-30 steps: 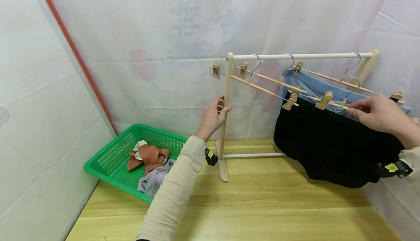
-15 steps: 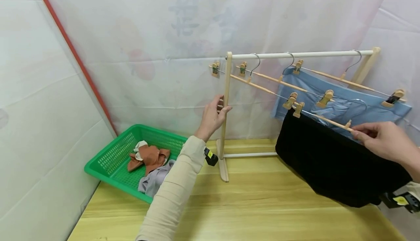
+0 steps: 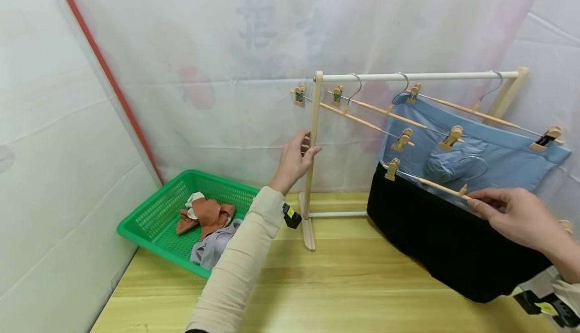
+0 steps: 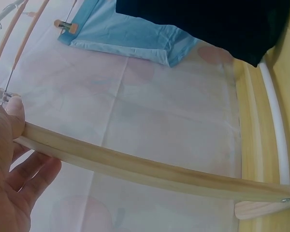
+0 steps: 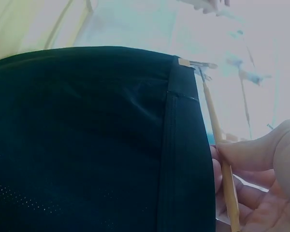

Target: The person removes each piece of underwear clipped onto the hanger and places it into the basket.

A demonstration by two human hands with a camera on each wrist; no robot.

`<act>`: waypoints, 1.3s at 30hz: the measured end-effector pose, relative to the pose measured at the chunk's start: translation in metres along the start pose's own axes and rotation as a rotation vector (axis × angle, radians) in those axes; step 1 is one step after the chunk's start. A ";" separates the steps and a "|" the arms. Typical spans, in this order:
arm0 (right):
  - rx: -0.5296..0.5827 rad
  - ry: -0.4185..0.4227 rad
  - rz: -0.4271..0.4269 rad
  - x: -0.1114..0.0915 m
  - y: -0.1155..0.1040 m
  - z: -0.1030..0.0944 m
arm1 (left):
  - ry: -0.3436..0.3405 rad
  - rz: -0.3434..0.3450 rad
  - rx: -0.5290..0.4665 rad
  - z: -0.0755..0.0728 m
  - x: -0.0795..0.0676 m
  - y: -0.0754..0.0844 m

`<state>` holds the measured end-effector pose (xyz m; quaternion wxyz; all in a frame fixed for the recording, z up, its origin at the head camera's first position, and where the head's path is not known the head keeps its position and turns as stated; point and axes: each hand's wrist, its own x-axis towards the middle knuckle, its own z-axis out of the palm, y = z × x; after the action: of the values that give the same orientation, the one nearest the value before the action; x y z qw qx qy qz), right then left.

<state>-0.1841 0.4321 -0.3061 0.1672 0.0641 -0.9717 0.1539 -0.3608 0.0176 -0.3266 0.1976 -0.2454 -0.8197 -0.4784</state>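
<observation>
My right hand (image 3: 512,217) pinches the wooden bar of a clip hanger (image 3: 441,188) between thumb and fingers. Black boxer briefs (image 3: 435,242) hang from this hanger, gripped at the far end by a clip (image 3: 392,169). The hanger is off the rack, held in front of light blue boxer briefs (image 3: 512,154) that hang on the rail (image 3: 435,77). My left hand (image 3: 292,164) holds the rack's near wooden post (image 3: 312,182); in the left wrist view the thumb (image 4: 16,116) lies on one side of the post and fingers on the other.
Two more clip hangers (image 3: 362,119) without garments hang on the rail's left part. A green basket (image 3: 149,245) at the left holds brown garments (image 3: 210,217) and a grey one (image 3: 215,247). The wooden table (image 3: 344,292) lies below; cloth walls stand behind and beside it.
My right hand has lowered the hanger with the black boxer briefs and drawn it nearer, away from the rail, uncovering more of the blue pair. My left hand stays on the post.
</observation>
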 end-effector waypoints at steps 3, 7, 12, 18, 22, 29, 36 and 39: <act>0.010 0.017 -0.032 -0.003 -0.011 0.001 | -0.011 -0.002 -0.013 0.001 0.000 0.000; 0.007 0.045 -0.085 -0.003 -0.028 0.000 | -0.007 -0.004 -0.014 0.001 0.000 0.000; 0.036 0.088 -0.180 -0.001 -0.046 0.001 | -0.015 0.008 -0.029 0.000 -0.001 0.000; 0.084 0.085 -0.256 0.003 -0.069 0.003 | -0.013 0.009 -0.026 0.002 -0.001 0.000; 0.115 0.077 -0.309 0.007 -0.085 0.006 | -0.006 -0.003 -0.026 0.001 0.000 -0.001; 0.177 0.050 -0.366 0.014 -0.104 0.013 | -0.047 -0.036 -0.056 -0.005 0.002 0.001; 0.215 0.021 -0.409 0.019 -0.119 0.018 | 0.048 -0.042 -0.044 -0.016 -0.011 0.014; 0.214 0.016 -0.428 0.022 -0.125 0.018 | 0.076 0.033 -0.071 -0.023 -0.024 0.024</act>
<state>-0.1880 0.3067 -0.2796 0.1958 0.2850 -0.9127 0.2177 -0.3259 0.0027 -0.3131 0.2276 -0.2472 -0.7901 -0.5127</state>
